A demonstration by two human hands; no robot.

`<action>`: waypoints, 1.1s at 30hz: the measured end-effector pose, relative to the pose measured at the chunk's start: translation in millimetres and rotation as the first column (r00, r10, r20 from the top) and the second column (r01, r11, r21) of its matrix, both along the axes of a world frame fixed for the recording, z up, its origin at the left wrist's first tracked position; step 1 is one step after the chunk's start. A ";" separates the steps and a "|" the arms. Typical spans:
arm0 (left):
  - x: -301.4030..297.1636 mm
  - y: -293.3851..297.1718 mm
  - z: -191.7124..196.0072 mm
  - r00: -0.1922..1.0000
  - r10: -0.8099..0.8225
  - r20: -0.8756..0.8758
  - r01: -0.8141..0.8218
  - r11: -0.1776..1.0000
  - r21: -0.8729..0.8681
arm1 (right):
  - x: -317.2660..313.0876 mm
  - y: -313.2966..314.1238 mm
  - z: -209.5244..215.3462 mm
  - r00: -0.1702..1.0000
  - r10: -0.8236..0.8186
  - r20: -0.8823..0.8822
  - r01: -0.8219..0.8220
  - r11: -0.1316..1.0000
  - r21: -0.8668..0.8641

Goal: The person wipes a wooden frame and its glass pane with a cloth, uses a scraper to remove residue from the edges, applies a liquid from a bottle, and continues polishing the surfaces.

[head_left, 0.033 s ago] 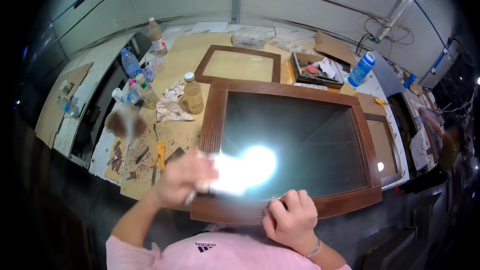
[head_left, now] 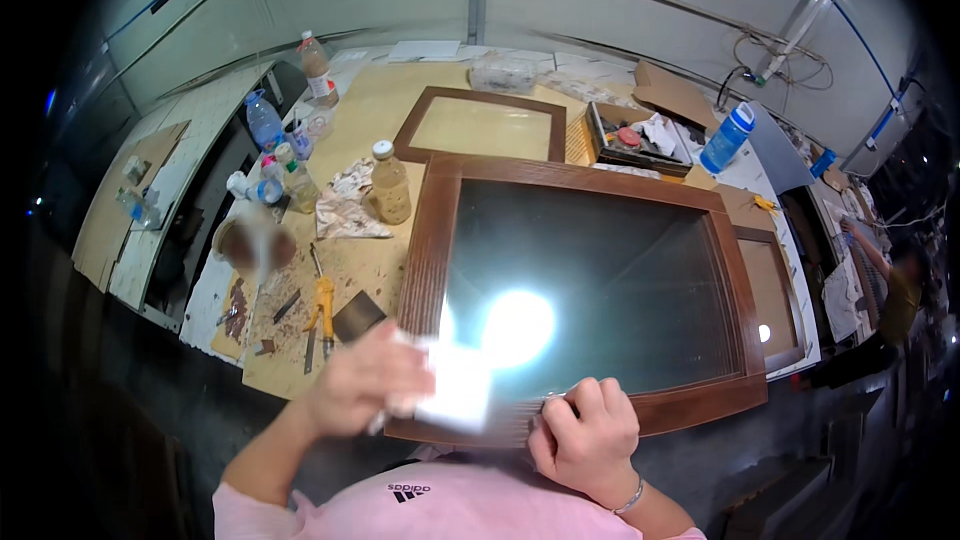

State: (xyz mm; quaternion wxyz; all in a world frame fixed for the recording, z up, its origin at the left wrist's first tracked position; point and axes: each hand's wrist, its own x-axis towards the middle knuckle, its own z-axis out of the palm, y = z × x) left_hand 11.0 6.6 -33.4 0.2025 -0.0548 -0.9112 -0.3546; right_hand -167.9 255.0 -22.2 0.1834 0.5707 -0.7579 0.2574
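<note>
A brown wooden frame with a dark glass panel lies in front of me, a bright light mirrored in the glass. My left hand is closed on a white cloth or tissue, blurred by motion, over the near left corner of the frame. At the near rail, my right hand is curled into a fist against the wood. A small shiny bit shows at its fingertips; what it grips, if anything, I cannot make out.
Behind lies a smaller wooden frame. Left are an orange-handled tool, a dark square pad, a stained rag and a capped bottle of yellowish liquid. Farther right stand an open box and a blue bottle; a person works beyond.
My left hand with the white cloth has shifted slightly down and toward the near edge, uncovering more of the dark pad. My right hand stays at the near rail.
</note>
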 end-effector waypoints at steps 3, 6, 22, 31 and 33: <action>56.1 25.6 11.2 1.000 -0.031 -0.006 0.031 0.994 0.107 | 3.9 -0.8 -1.3 1.000 0.000 0.000 0.000 1.000 0.006; 77.3 23.3 19.4 0.947 0.315 -0.061 -0.312 0.949 0.048 | 6.8 -4.0 0.6 1.000 0.015 -0.011 -0.015 1.000 0.003; -146.2 -119.9 -1.8 0.985 0.167 0.039 -0.169 0.984 0.055 | 6.2 -1.3 -1.9 0.999 0.035 -0.028 -0.036 0.999 -0.008; -225.6 -148.7 26.6 0.814 0.564 -0.140 -0.580 0.804 -0.130 | -10.8 36.3 12.7 0.997 0.072 0.041 -0.071 0.997 -0.032; -241.3 -114.4 54.9 0.888 0.443 -0.121 -0.450 0.892 -0.035 | -25.1 62.5 14.2 0.996 0.008 0.087 -0.007 1.000 -0.016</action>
